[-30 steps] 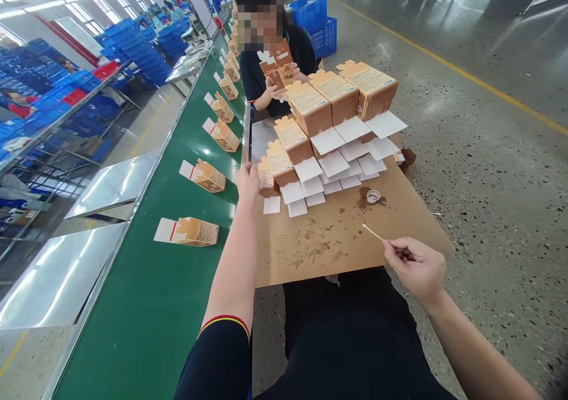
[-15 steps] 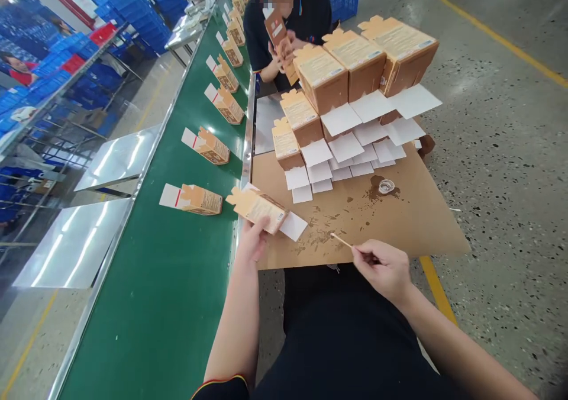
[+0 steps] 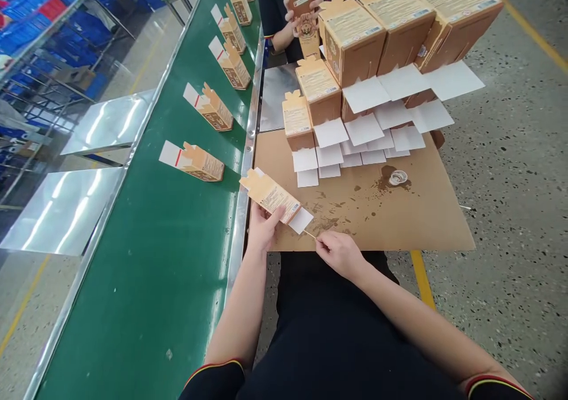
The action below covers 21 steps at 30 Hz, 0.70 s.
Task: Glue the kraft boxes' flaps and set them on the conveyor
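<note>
My left hand [image 3: 262, 227] is gripping a flat carton [image 3: 270, 196] from underneath, thumb on top, holding it just over the near edge of the cardboard sheet [image 3: 426, 216] on my lap. My right hand [image 3: 339, 253] is pinching a thin stick [image 3: 309, 234] between thumb and fingers, with the tip right at the carton's white flap [image 3: 300, 221].

For this bit I reckon the trick is keeping the carton steady and tilted so the flap faces up, then drawing the stick along the flap in one light pass instead of dabbing. Too much and it squeezes out, and the sheet is already blotchy around the little glue cup [image 3: 398, 177]. I'd also keep my thumb off the flap so nothing smears.

The stack of cartons [image 3: 350, 86] sits at the far end of the sheet, flaps fanned toward me. Finished-looking ones lie spaced along the green belt [image 3: 146, 305] to my left. Another person's hands [image 3: 306, 9] hold a carton up beyond the stack.
</note>
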Each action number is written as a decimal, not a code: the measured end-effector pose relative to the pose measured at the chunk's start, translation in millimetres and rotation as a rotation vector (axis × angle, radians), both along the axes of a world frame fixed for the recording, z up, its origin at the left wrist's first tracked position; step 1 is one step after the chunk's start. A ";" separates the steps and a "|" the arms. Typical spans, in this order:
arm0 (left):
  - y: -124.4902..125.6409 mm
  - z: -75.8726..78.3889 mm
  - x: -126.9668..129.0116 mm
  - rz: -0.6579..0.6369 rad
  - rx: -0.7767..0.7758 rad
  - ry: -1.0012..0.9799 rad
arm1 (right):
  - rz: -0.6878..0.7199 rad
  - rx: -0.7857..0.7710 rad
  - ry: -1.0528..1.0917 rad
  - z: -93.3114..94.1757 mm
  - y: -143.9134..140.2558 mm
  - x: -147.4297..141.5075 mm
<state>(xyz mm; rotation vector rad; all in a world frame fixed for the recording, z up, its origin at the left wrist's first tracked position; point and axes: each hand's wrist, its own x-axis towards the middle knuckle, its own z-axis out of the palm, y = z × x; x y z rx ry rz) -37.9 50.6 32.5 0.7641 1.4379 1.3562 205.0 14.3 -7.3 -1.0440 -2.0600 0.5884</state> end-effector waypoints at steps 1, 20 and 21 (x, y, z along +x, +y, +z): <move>-0.5 0.0 0.7 0.007 0.005 0.004 | -0.015 0.008 -0.001 0.1 1.0 0.9; -44.5 -16.4 37.4 0.058 0.057 0.545 | -0.397 -0.045 0.272 40.0 -13.0 56.9; -44.0 -18.1 38.1 0.057 0.056 0.551 | -0.394 -0.046 0.271 40.3 -13.9 56.6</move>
